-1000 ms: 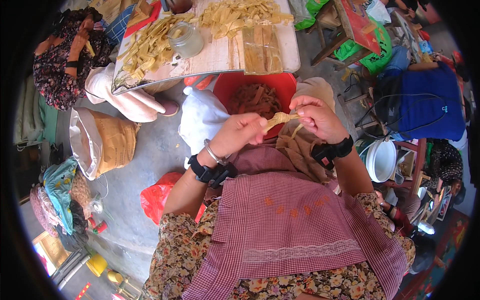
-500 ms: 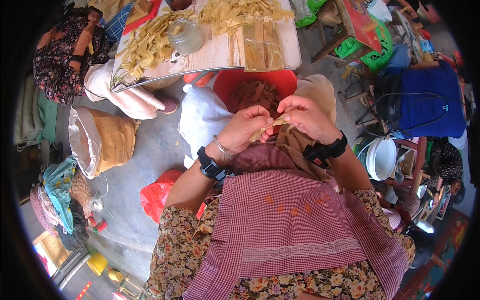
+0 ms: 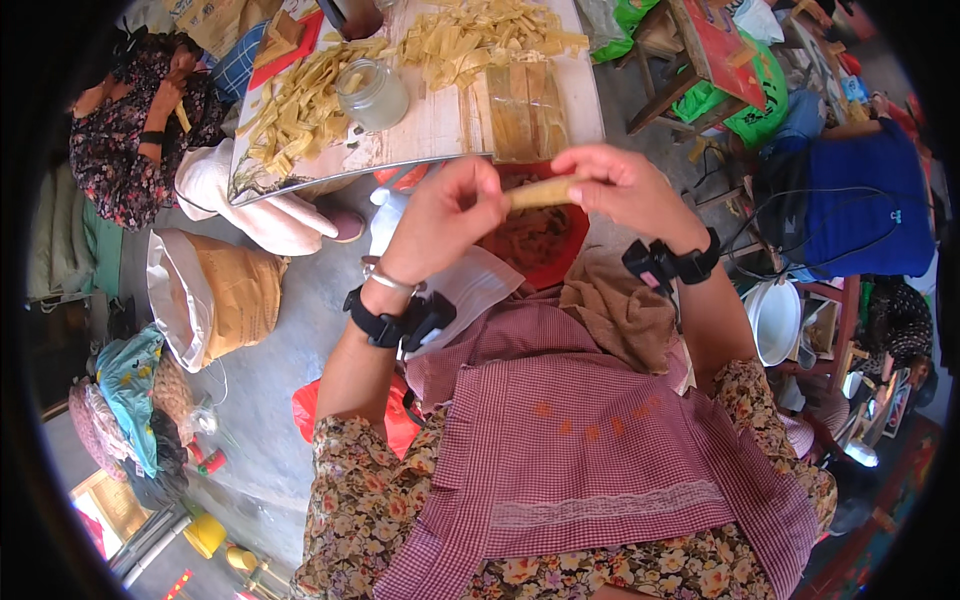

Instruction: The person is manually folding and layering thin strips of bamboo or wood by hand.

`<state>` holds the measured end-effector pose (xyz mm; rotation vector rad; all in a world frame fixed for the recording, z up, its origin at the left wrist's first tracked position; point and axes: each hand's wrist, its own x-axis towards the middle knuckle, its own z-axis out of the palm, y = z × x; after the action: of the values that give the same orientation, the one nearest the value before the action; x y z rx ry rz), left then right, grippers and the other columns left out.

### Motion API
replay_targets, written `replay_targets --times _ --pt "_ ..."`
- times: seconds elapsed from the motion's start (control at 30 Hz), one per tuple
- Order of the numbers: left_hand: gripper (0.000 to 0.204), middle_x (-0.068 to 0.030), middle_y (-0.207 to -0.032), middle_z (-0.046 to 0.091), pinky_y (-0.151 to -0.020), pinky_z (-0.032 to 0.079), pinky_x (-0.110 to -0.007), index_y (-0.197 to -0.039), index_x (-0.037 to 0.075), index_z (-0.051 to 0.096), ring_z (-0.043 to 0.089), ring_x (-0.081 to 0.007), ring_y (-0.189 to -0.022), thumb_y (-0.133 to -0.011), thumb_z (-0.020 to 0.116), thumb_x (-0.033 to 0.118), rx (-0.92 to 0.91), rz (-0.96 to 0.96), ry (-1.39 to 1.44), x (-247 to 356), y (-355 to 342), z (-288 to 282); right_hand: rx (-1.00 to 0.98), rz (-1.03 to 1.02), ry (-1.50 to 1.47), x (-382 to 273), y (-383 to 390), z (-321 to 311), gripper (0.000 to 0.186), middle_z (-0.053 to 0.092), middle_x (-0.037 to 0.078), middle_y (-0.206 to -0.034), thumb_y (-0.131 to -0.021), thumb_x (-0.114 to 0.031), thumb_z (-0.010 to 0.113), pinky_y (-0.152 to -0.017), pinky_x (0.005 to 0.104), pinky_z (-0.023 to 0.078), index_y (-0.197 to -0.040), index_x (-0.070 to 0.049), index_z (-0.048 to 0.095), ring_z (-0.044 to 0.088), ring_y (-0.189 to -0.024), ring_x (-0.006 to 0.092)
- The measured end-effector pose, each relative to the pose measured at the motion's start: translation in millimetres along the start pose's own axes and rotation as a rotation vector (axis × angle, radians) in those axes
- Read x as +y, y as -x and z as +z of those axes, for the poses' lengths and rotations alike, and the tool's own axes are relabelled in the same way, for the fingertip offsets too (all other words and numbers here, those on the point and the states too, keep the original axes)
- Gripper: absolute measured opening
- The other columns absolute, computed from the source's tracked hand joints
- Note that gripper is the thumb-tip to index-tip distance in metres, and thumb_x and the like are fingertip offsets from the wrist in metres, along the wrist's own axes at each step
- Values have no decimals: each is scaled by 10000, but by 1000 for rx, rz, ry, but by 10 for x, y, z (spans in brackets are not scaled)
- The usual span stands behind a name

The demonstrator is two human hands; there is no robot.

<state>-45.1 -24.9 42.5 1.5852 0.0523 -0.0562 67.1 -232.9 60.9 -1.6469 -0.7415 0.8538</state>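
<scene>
My left hand (image 3: pixel 450 210) and my right hand (image 3: pixel 630 200) are raised with fingers closed on opposite ends of a pale yellow rolled strip (image 3: pixel 540 195), stretched level between them. Below them is a red bucket (image 3: pixel 550 262) with brown pieces inside, partly hidden. Beyond, a light table (image 3: pixel 430 120) holds piles of yellow dried strips (image 3: pixel 300 115), a glass jar (image 3: pixel 372 100) of cloudy content and a flat stack of strips (image 3: pixel 515 110). A brown cloth (image 3: pixel 615 315) lies on my lap, over a checked apron (image 3: pixel 590 460).
A co-worker (image 3: pixel 130 150) in dark floral clothing sits at left, near a paper sack (image 3: pixel 240 295) and bundled bags (image 3: pixel 130 400). At right are a wooden stool (image 3: pixel 690 70), green bags (image 3: pixel 750 100), a blue cloth (image 3: pixel 860 200), a white bucket (image 3: pixel 772 320) and another person (image 3: pixel 890 325).
Both my hands have risen toward the table's edge with the strip, and moved apart since half a second ago. A translucent bag now shows beside my left wrist.
</scene>
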Motion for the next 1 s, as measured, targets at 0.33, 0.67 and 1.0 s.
replay_targets --times 0.33,0.67,1.0 --pt "113 -116 -769 580 -585 452 -311 -885 40 580 563 -242 -639 -780 570 81 421 276 -436 -303 -724 87 455 -1 140 329 -530 -192 181 584 34 -712 -825 -158 565 -613 227 422 -948 -29 597 503 -661 72" --pt "127 -131 -760 591 -609 460 -326 -886 61 585 590 -272 -685 -782 563 131 464 287 -826 -439 -644 13 499 119 736 428 -543 -162 188 619 26 -787 -852 -132 493 -594 271 463 -941 -2 596 579 -682 120" --pt "302 -98 -1045 574 -758 475 -340 -971 71 599 569 -278 -902 -687 560 -22 337 647 -942 -133 69 241 -167 269 -669 101 166 384 249 576 36 -826 -877 -148 492 -510 170 419 -1083 -9 514 540 -698 76"
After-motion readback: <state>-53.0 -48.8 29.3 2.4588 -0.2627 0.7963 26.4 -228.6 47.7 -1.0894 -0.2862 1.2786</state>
